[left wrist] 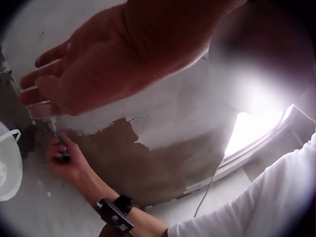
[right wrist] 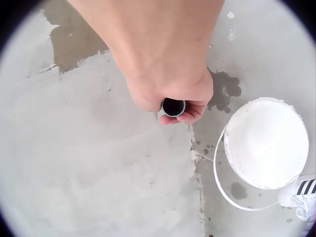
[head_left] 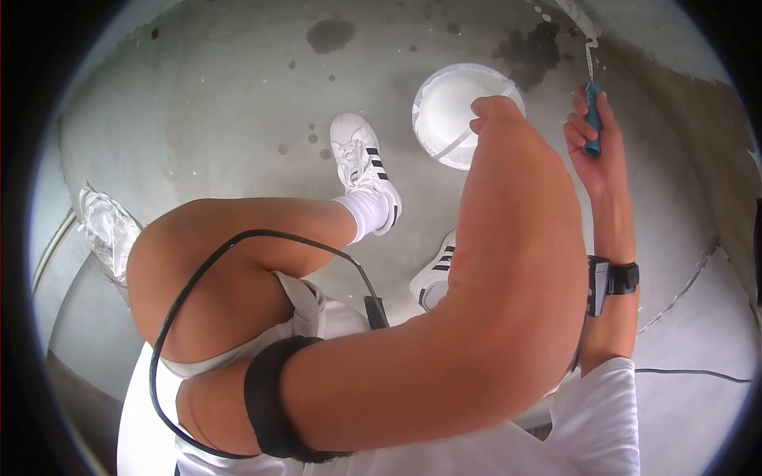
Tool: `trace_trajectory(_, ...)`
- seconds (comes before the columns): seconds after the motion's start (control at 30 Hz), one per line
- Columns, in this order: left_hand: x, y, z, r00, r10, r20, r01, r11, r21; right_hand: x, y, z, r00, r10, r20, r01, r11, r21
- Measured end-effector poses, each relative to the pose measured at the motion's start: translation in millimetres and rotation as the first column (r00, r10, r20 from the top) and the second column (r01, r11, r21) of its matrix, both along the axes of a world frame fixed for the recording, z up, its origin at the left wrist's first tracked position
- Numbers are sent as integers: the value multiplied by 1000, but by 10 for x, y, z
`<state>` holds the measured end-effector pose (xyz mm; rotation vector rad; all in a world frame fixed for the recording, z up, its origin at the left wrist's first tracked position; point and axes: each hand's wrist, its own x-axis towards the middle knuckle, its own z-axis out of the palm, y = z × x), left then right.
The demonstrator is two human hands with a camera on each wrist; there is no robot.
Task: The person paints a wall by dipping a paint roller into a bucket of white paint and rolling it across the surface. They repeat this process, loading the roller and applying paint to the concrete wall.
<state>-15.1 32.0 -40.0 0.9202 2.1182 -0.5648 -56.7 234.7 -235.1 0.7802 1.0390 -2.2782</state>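
Curled fingers of the right hand (head_left: 607,155) grasp a teal-handled tool (head_left: 592,119) just beside the bucket (head_left: 429,131), on its right side as the head view shows it. The tool's pale narrow end points away from the person, toward a white streak (head_left: 583,20) beyond the bucket's right rim; whether it touches the streak, I cannot tell. In the right wrist view the handle shows end-on inside the grip.

Fingers loosely extended, the left hand (left wrist: 81,69) looks released. From the head camera it overlaps the bucket's right rim, its forearm hiding part of that rim and much of a white shoe (head_left: 432,278) nearer the person than the bucket.

A white handle (right wrist: 217,175) loops outside the bucket, whose inside is white; I cannot tell how full it is. To the bucket's lower left on the grey floor (head_left: 262,119) is a striped sneaker (head_left: 365,170); at its upper right spreads a dark patch (head_left: 528,51). Well left of the bucket sits crumpled plastic (head_left: 107,230). A black cable (head_left: 171,309) arches across the person's leg, between plastic and bucket.
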Motion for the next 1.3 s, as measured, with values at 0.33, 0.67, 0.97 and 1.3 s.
trace_trajectory(0.33, -92, -35, 166, 971, 196, -133, -182, 977, 112, -255, -214, -133, 993, 117, 12, -118, 992, 46)
trace_trajectory(0.67, -60, -201, 190, 945, 289, -152, -208, 892, 402, -249, -703, 145, 999, -5, 37, 3, 999, 46)
trace_trajectory(0.97, -70, -201, 365, 934, 325, -149, -272, 917, 293, -669, -782, -529, 998, 62, 11, -63, 969, 238)
trace_trajectory(1.3, 32, -158, 193, 888, 393, -239, -228, 827, 515, -375, -1009, 25, 993, 21, -120, 20, 945, 327)
